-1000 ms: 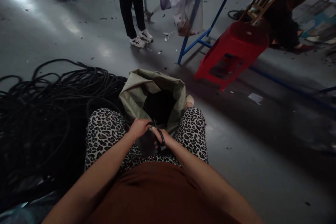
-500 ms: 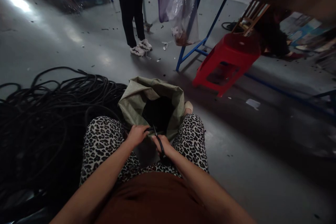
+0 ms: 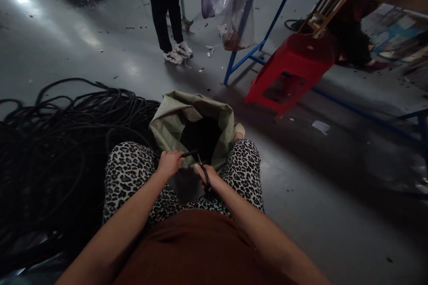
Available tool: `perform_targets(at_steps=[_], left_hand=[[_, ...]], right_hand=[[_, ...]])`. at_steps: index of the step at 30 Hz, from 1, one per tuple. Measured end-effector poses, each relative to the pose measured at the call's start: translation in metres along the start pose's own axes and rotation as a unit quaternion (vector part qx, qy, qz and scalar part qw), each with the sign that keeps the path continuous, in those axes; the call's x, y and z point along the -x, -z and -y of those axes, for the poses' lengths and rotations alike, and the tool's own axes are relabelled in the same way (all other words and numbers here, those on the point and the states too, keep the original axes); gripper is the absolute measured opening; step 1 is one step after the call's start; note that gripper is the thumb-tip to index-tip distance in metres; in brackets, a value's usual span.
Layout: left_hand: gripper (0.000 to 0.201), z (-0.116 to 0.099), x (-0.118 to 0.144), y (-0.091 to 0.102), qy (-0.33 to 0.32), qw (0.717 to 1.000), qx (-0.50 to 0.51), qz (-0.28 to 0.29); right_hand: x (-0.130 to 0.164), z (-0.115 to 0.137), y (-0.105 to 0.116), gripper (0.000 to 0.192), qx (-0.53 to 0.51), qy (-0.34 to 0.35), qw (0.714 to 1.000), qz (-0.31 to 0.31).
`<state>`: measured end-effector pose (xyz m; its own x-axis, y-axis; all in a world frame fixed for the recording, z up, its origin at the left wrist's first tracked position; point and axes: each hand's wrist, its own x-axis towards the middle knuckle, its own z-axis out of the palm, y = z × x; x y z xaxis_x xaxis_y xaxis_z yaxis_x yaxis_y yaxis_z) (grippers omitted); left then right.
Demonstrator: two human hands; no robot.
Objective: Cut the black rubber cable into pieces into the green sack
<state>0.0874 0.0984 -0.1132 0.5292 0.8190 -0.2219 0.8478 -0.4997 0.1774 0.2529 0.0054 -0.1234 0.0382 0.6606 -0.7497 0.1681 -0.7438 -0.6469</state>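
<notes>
- Your left hand [image 3: 170,163] is closing around a short black cable piece [image 3: 190,154], holding it just over the near rim of the open sack [image 3: 174,120].
- Your right hand [image 3: 207,173] is gripping scissors [image 3: 204,177], its fingers curled through the dark handles, and the tips are meeting the cable right beside your left hand.
- The greenish woven sack is standing between your knees on the floor [image 3: 317,196], its mouth gaping and its inside dark; what is lying in it cannot be made out.
- A big tangle of black cable [image 3: 67,142] is spreading over the floor on your left, running up against the sack and your left leg.
- A red plastic stool [image 3: 294,69] is sitting tilted beyond the sack to the right, beside a blue metal leg [image 3: 247,35] of a surface whose edge is crossing the top of the view.
- A clear plastic bag [image 3: 230,4] is hanging by that blue leg, and another person's legs in dark trousers and white shoes [image 3: 174,55] are standing well beyond the sack.
- The grey floor is shining under the light and is showing small scraps and a white paper bit [image 3: 321,127] to the right.
- Compared with half a second ago, your hands are sitting in nearly the same spot over the sack, and your view is tipping slightly so the stool and surface are appearing a little higher.
</notes>
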Motion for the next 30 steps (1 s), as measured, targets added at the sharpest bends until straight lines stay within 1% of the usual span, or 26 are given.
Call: perform_targets(at_steps=[4, 8, 11, 18, 25, 30], left_hand=[[0.031, 0.000, -0.002, 0.000, 0.005, 1.000, 0.005, -0.003], [0.030, -0.002, -0.002, 0.002, 0.010, 1.000, -0.003, -0.004], [0.030, -0.003, -0.001, 0.003, 0.011, 1.000, -0.002, -0.004], [0.030, -0.003, -0.001, 0.002, 0.016, 1.000, -0.007, -0.008], [0.028, -0.005, 0.000, 0.000, -0.022, 1.000, 0.011, 0.019], [0.029, -0.005, 0.000, 0.000, -0.043, 0.999, 0.021, 0.025]], right_hand=[[0.006, 0.004, 0.001, 0.044, -0.037, -0.004, 0.999, 0.022], [0.007, 0.005, 0.001, 0.045, -0.051, 0.004, 0.998, 0.023], [0.004, 0.001, 0.000, 0.046, -0.045, 0.011, 0.999, 0.016], [0.001, -0.009, 0.002, 0.051, -0.004, 0.056, 0.998, 0.012], [-0.010, -0.011, 0.000, 0.050, 0.005, 0.045, 0.999, 0.019], [-0.013, -0.009, 0.000, 0.052, 0.018, 0.037, 0.999, 0.024]])
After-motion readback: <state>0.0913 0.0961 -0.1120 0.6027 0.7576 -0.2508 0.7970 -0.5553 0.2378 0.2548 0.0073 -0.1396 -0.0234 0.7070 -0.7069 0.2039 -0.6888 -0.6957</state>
